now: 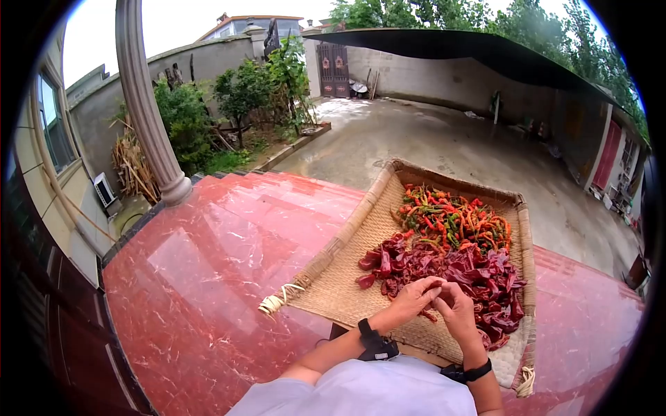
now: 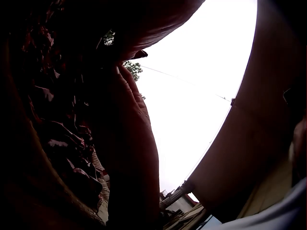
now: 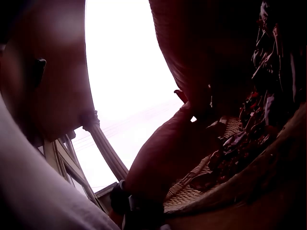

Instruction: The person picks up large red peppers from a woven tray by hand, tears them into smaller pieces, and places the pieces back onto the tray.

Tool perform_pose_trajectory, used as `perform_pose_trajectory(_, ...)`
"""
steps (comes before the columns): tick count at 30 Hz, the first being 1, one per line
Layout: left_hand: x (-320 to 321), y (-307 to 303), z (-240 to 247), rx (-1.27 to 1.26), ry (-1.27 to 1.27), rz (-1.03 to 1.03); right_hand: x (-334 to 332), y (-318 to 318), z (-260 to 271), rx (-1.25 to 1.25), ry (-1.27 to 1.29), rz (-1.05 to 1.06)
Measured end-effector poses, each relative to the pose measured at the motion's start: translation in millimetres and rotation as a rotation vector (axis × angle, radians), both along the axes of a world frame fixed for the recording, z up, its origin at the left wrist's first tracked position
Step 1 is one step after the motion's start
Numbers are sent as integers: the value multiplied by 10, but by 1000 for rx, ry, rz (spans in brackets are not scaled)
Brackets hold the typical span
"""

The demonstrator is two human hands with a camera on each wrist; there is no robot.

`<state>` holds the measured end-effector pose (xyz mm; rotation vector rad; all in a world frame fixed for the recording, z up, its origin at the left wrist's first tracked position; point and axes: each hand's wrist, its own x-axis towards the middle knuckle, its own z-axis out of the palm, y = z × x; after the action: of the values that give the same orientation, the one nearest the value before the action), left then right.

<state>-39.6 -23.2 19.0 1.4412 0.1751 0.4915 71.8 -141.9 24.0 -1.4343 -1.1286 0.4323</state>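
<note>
A woven tray point(image 1: 340, 277) holds wrinkled dark-red peppers point(image 1: 479, 267) and thin chillies point(image 1: 458, 220); left hand point(image 1: 415, 297) and right hand point(image 1: 458, 312) pinch a red scrap point(image 3: 180, 96).

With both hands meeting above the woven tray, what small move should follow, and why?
Probably ease the right hand away from the left hand, staying over the woven tray: a small reddish piece seems pinched where the hands meet, and the tray would likely catch scraps.

Head view faces forward and down; close wrist views tilt upward; all share peppers point(image 1: 474, 266).
</note>
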Motion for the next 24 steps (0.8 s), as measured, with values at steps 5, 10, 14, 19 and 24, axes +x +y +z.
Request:
perform_pose_trajectory(5,-76,192,-53,543,88,359,42,-187,338,-192,-530,-225)
perform_pose_trajectory(10,-261,382,154,696,268,479,298,-228,430,-298,-850,-424)
perform_pose_trajectory(14,-372,632,261,756,265,643,498,-84,85,-270,-929,-530)
perform_pose_trajectory(19,-498,720,412,1277,394,1019,453,-73,-27,-370,-995,-531)
perform_pose_trajectory(24,-291,546,769,967,338,298,488,-41,-133,-314,-981,-570)
